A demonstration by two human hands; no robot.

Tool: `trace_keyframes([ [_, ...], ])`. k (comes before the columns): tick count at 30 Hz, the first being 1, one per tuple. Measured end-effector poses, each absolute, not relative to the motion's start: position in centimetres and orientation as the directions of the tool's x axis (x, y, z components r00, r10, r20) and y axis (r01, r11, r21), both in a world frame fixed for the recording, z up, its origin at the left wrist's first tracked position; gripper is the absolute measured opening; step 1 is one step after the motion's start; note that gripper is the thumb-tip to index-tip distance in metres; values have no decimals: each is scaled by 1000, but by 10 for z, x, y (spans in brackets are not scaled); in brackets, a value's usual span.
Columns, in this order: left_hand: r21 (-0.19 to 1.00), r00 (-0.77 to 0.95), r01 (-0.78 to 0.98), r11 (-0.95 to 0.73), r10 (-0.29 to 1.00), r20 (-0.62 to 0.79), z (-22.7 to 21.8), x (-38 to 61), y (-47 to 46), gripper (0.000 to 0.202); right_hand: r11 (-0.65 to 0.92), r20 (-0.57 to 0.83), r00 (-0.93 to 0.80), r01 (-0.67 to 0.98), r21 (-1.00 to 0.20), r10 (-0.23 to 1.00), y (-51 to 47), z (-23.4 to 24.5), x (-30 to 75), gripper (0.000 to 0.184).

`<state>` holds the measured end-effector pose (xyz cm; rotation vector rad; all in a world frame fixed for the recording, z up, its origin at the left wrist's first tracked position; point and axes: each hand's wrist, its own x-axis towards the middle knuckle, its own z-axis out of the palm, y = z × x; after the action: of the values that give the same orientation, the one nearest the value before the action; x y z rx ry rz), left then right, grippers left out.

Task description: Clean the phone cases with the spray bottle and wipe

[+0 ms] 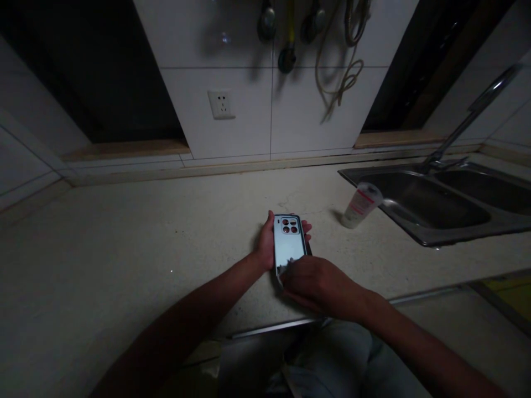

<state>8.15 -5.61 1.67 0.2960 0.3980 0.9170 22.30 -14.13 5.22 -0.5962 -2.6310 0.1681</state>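
My left hand (pixel 264 243) holds a smartphone (pixel 288 246) upright above the counter, its fingers wrapped round the edges. The phone's pale blue back faces up, with a camera block of four lenses (pixel 289 225) near the top. My right hand (pixel 317 284) lies across the phone's lower end. Its fingers press a crumpled white scrap (pixel 284 270), perhaps tissue or film, against the back. The lower end of the phone is partly hidden by this hand.
A stainless double sink (pixel 456 235) with a tall faucet (pixel 468 121) lies to the right. A white and red tube (pixel 360 205) rests on the speckled countertop (pixel 124 226) beside it. Utensils and rope hang on the tiled wall above a wall socket (pixel 221 104).
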Motion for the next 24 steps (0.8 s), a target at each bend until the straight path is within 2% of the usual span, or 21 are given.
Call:
trace_keyframes([
  [5, 445, 593, -635, 631, 768, -242, 18, 79, -56, 75, 885, 380, -802, 447, -130, 461, -148, 51, 244, 22],
  [9, 455, 603, -608, 651, 751, -269, 19, 77, -55, 81, 884, 455, -770, 459, -93, 448, -140, 53, 261, 20],
  [11, 462, 624, -588, 664, 736, -264, 20, 76, -55, 83, 862, 509, -703, 468, -195, 497, -138, 54, 267, 16],
  [13, 465, 654, -567, 680, 715, -248, 20, 76, -55, 84, 778, 558, -544, 474, -412, 627, -138, 54, 271, 15],
  [15, 455, 662, -571, 683, 711, -237, 21, 76, -56, 81, 611, 545, -279, 427, -666, 790, -138, 51, 272, 19],
  [17, 436, 645, -599, 672, 727, -235, 23, 77, -57, 71, 428, 448, -12, 322, -845, 894, -138, 45, 270, 25],
  [20, 422, 622, -631, 651, 750, -225, 26, 78, -57, 57, 220, 245, 198, 138, -966, 949, -140, 34, 259, 31],
  [24, 479, 601, -621, 620, 770, -217, 26, 75, -56, 52, 19, -3, 195, -110, -994, 981, -150, 24, 238, 43],
])
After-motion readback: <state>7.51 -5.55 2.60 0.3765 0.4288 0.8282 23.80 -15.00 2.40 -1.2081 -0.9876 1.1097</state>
